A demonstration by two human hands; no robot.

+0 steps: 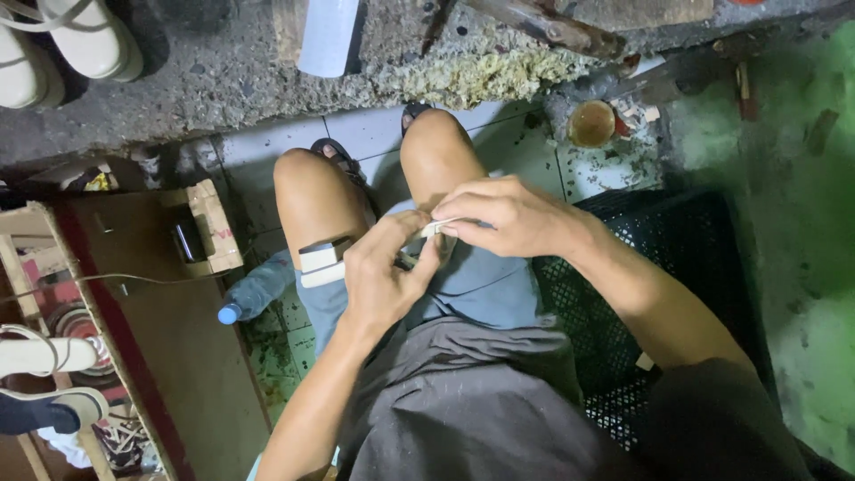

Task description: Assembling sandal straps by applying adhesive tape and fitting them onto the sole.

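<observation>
1. Thin pale strip (pixel 434 226), over the lap, pinched between both hands above the knees.
2. Right hand (pixel 512 216): fingers clamped on the strip's end. Left hand (pixel 385 276): thumb and forefinger closed on the other end, with a small cream block (pixel 321 261) tucked against the palm.
3. Looks light, narrow and bendy; probably easy to crease or drop. Best gripped at the ends, as now.
4. Hard to tell: material of the strip, its full length, and whether joined to the block. All mostly covered by fingers.
5. Blue bottle (pixel 254 292) on the tiled floor, partly hidden by the left thigh.
</observation>
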